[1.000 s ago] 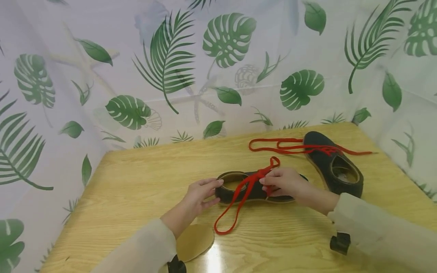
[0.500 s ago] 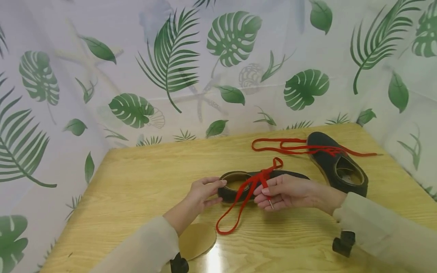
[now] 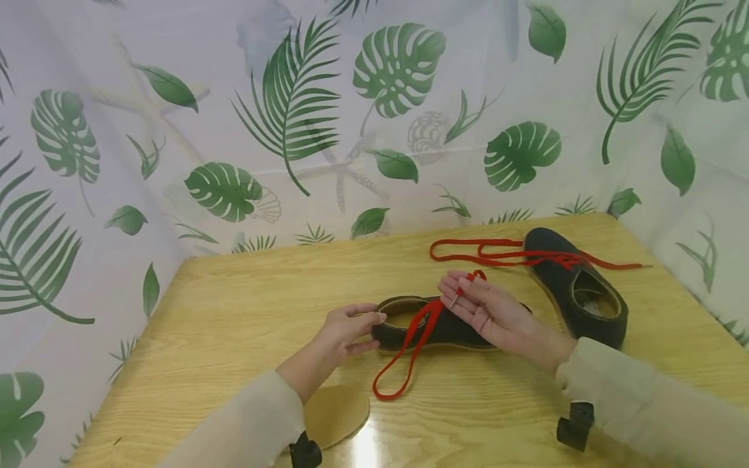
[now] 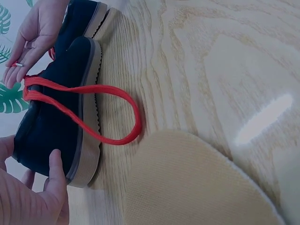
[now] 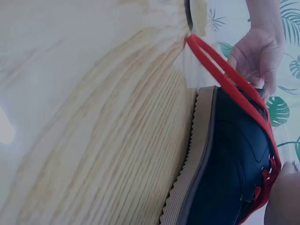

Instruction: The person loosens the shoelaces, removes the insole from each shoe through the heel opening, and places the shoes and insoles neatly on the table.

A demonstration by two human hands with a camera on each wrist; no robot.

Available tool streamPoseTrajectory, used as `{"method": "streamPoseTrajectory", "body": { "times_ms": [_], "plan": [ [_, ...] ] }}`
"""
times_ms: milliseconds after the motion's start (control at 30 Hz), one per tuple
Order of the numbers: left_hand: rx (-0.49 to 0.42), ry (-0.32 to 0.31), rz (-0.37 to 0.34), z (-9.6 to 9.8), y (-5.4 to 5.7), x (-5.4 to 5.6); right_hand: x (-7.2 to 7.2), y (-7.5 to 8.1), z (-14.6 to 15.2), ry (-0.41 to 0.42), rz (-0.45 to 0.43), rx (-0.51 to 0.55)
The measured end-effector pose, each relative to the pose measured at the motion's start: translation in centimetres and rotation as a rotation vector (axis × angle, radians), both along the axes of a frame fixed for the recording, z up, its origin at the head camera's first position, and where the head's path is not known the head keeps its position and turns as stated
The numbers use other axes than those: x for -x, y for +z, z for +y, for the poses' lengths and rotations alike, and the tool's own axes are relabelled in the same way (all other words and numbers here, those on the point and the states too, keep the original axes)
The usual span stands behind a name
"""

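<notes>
A dark navy shoe (image 3: 462,333) with a pale ribbed sole (image 5: 199,140) stands upright on the table, toe to the right. My left hand (image 3: 333,341) grips it at the heel, thumb by the collar rim and fingers on the side, as the left wrist view also shows. Over the shoe my right hand (image 3: 494,315) is turned palm up. Its thumb pinches a red shoelace (image 3: 461,290) near the metal-tipped end against the fingers. A long lace loop (image 4: 136,115) hangs over the shoe's near side onto the table. The knot is hidden behind my right hand.
A second navy shoe (image 3: 610,330) lies at the back right, its long red laces (image 3: 453,242) trailing left and right over the table. A tan insole-like oval piece (image 3: 338,413) lies by my left forearm. Leaf-printed cloth (image 3: 328,214) hangs behind the wooden table (image 3: 246,305).
My right hand drew the lace end toward me below the shoe's near side, then lifted it up and away, turning palm up. My left hand stays at the heel.
</notes>
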State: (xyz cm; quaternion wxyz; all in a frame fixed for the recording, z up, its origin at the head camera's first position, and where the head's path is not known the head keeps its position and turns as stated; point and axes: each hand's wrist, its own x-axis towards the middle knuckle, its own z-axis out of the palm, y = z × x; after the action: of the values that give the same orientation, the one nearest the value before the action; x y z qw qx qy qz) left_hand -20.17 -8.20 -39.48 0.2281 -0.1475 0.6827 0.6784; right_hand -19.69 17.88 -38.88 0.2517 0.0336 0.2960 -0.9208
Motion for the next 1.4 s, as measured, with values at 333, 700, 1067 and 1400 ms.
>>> {"method": "streamPoseTrajectory", "body": {
  "times_ms": [333,700,1067,1400],
  "plan": [
    [-0.008,-0.024,0.002,-0.3,-0.2,0.2,0.1,0.1,0.7,-0.089,-0.048,0.067],
    [-0.037,-0.021,0.016,0.3,-0.1,0.3,1.0,1.3,2.3,-0.167,-0.085,0.064],
    [-0.033,-0.028,0.033,0.1,-0.2,0.3,2.3,2.1,4.7,-0.271,-0.213,0.147],
    [-0.05,-0.038,0.031,0.1,-0.3,0.3,4.0,2.6,8.4,-0.318,-0.239,0.212]
  ]
}}
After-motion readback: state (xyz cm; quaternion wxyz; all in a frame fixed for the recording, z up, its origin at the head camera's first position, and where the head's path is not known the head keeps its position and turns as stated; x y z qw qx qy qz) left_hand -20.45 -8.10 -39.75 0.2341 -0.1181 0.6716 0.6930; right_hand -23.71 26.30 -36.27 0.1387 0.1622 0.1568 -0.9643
